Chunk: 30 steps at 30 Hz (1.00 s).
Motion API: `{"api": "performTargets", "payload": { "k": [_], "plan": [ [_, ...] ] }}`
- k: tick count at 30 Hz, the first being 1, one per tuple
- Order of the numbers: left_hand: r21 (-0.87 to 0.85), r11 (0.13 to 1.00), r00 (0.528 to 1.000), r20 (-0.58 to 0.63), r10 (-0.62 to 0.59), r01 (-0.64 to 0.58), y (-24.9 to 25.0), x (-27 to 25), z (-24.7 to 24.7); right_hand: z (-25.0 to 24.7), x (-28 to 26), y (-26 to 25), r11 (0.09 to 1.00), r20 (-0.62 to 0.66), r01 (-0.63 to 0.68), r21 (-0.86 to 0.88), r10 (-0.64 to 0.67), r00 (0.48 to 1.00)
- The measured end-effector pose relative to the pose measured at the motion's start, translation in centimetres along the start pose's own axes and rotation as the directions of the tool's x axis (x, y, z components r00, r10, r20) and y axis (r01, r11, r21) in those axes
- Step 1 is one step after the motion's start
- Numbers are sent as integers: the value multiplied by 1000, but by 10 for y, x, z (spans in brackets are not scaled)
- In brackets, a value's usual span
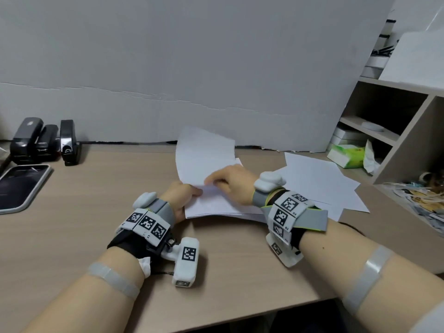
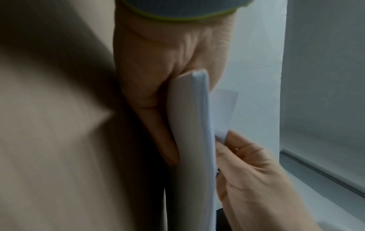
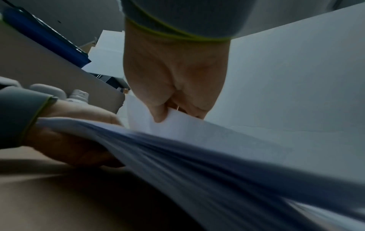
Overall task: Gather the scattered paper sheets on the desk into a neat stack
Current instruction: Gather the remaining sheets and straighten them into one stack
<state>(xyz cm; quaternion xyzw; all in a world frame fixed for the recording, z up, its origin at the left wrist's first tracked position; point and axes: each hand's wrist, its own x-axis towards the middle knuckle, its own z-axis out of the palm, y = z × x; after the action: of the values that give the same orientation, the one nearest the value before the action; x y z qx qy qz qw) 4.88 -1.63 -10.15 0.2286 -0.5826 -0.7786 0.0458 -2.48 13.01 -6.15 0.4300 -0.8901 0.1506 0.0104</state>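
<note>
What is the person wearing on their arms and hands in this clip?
Both hands, left hand and right hand, are bare. Each wrist carries a grey strap edged in yellow-green over a black band, white blocks printed with black square tag markers, and a white rounded camera pod. A pale translucent band circles each forearm. No sleeves show.

Bare desk centre-left; staplers + phone block far left, shelf unit blocks right.

Black staplers and a phone sit far left; a green tissue pack lies by the shelf
</note>
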Motion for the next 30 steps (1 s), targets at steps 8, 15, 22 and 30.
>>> {"api": "performTargets", "payload": {
  "k": [8,15,22,30],
  "plan": [
    [-173,985,999,27,-23,27,-2,7,0,-5,-15,0,998,120,-51,39,46,992],
    [80,996,999,7,-37,36,0,4,6,-21,-36,7,957,249,-224,183,175,952],
    [182,968,983,-28,180,-172,25,4,-1,-63,-60,105,759,-25,-648,-66,647,762],
    [68,969,970,-13,241,-240,19,12,50,-48,-66,159,691,116,-664,-286,712,692]
  ]
}}
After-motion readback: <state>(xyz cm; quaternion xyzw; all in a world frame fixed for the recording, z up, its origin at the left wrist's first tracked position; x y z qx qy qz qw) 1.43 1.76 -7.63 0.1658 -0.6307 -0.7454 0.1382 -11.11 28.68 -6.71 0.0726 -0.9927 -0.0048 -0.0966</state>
